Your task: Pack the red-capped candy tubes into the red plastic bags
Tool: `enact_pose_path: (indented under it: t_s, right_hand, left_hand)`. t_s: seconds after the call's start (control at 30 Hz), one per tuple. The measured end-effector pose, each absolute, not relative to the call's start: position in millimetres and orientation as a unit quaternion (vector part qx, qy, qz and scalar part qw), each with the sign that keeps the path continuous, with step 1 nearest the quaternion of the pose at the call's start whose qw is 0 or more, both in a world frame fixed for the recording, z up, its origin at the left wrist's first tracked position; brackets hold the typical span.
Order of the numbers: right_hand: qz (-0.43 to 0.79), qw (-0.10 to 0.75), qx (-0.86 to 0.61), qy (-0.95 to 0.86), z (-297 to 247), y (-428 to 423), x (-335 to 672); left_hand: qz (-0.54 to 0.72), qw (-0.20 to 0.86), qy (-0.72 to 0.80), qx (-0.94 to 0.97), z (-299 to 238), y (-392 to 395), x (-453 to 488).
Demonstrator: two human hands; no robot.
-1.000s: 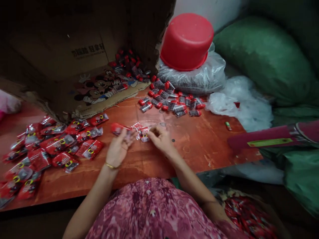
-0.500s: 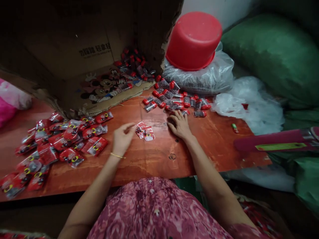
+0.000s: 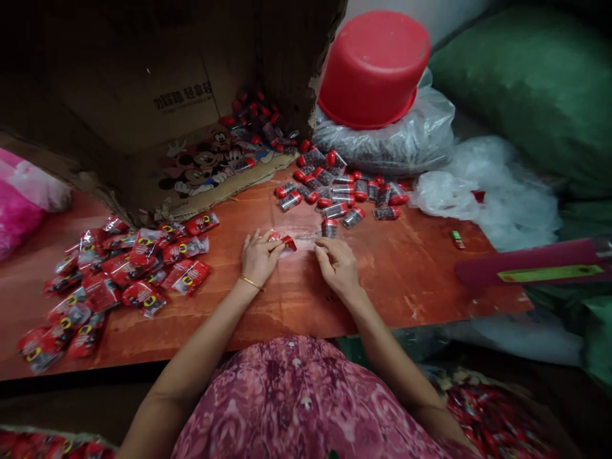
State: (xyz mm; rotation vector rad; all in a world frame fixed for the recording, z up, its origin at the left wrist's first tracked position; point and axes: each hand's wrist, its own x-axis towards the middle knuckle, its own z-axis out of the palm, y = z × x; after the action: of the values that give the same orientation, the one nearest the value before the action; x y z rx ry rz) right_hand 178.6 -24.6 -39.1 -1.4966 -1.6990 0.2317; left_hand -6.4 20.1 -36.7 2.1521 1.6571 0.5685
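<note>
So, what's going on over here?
A person is working at a reddish table. The left hand touches a small red packet. The right hand, loosely curled, is close to a red-capped container; whether it holds anything isn't clear. More red packets lie piled on the left, beyond the left hand.

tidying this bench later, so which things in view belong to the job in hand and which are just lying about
Likely part of the job: red wrapper at the left hand; red-capped containers beyond the right hand; red packets heaped at left.

Apparently just lying about: upturned red tub; green sack; crumpled white plastic; small green item.
</note>
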Motion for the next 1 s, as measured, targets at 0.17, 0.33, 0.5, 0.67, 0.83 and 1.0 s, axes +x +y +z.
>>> enact_pose_path:
  t_s: [0.17,0.33,0.5,0.67,0.83,1.0]
  right_hand:
    - [0.322,0.483,-0.590,-0.561,-38.9,-13.7,142.9]
    - [0.376,0.544,-0.546,-0.515,-31.2,-5.8,127.9]
    - [0.307,0.550,-0.570,-0.528,-24.5,-14.5,129.5]
    - [0.351,0.525,-0.540,-0.556,-31.1,-21.9,124.6]
    - [0.337,0.465,-0.570,-0.587,-32.3,-22.3,132.5]
    - [0.120,0.281,-0.774,-0.555,-20.9,-5.0,170.3]
  left_hand:
    - [0.285,0.217,0.584,0.728,-20.3,17.2,-5.7]
    - [0.370,0.257,0.590,0.670,-3.7,8.3,-3.6]
    - [0.339,0.546,0.570,0.512,2.2,-3.7,-1.3]
    - [0.449,0.683,0.492,0.299,2.7,-9.6,10.6]
    - [0.456,0.693,0.499,0.251,2.8,-4.3,9.9]
    - [0.473,0.682,0.508,0.231,4.6,-2.8,6.0]
